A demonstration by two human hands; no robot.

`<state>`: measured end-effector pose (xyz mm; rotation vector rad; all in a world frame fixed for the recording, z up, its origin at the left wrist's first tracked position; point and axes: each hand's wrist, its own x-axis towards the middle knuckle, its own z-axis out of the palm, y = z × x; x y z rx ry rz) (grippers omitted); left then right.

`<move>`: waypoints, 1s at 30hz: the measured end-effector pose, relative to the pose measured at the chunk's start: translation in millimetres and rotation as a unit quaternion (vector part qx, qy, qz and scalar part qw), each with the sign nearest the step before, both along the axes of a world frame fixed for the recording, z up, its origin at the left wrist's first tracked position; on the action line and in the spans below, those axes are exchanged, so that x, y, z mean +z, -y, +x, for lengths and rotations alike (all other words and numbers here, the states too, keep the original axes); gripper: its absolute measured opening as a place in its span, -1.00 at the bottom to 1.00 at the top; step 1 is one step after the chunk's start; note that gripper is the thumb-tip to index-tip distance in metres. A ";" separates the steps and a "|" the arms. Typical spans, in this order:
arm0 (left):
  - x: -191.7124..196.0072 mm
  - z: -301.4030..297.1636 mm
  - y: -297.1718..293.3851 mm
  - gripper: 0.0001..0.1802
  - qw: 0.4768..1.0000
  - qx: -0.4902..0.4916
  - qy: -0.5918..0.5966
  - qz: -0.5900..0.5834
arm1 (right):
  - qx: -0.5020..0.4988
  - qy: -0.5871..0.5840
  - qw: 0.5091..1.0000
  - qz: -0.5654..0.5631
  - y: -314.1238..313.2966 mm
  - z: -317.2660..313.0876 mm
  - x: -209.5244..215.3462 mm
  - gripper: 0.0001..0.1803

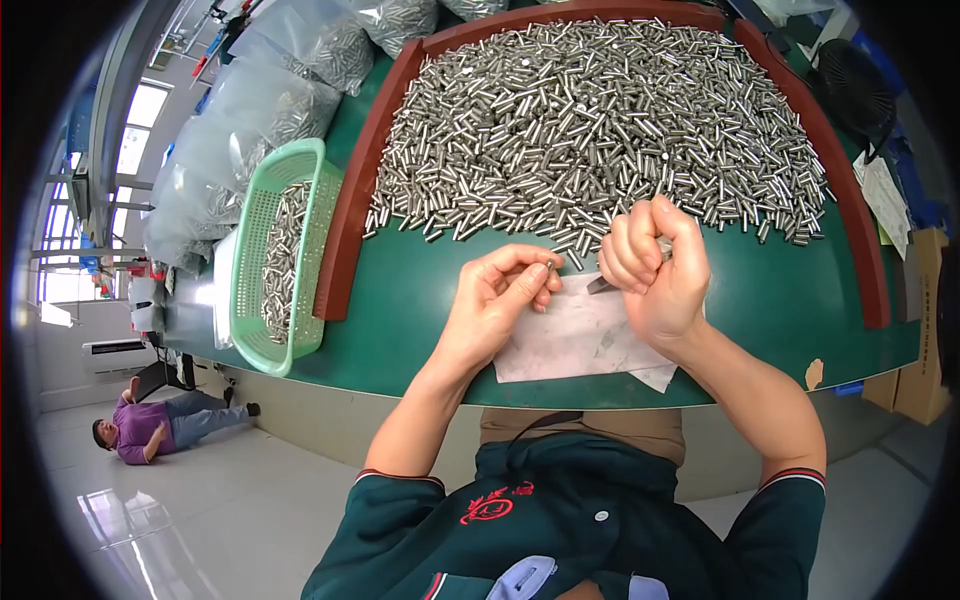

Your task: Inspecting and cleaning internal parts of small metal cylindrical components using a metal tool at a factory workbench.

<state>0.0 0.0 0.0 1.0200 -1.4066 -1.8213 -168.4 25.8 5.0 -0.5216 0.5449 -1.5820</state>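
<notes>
My left hand (492,305) is closed in a pinch, with the end of a small metal pin (549,266) showing between thumb and fingertips. To its right, my right hand (662,270) is curled round a slim tool whose dark, flat tip (598,285) sticks out toward the left hand; its exact kind is hidden by the fingers. Both hands are over a whitish, smudged cloth or paper sheet (560,345) at the table's near edge. Just beyond them spreads a large heap of shiny metal pins (600,120), its nearest pieces close to my fingers.
A dark red raised border (352,225) frames the heap on the green table (780,290). At left stands a light green basket (320,215) with more pins, beside clear bags (255,100) of them. A black fan (855,90) is at far right. Another person (145,425) is in the left background.
</notes>
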 end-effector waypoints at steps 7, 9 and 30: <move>1.3 -0.4 -1.8 -0.87 0.999 0.000 0.026 -0.032 | -0.004 0.000 1.000 -0.007 0.7 0.7 1.0 -0.56; 1.0 -1.0 -2.3 -0.87 0.999 0.000 0.033 -0.037 | -0.004 0.001 1.000 -0.007 0.8 0.1 1.5 -0.56; -0.6 -11.3 -11.3 -0.88 0.882 0.005 0.213 -0.421 | -0.004 0.008 1.000 -0.010 -1.6 -4.7 7.7 -0.60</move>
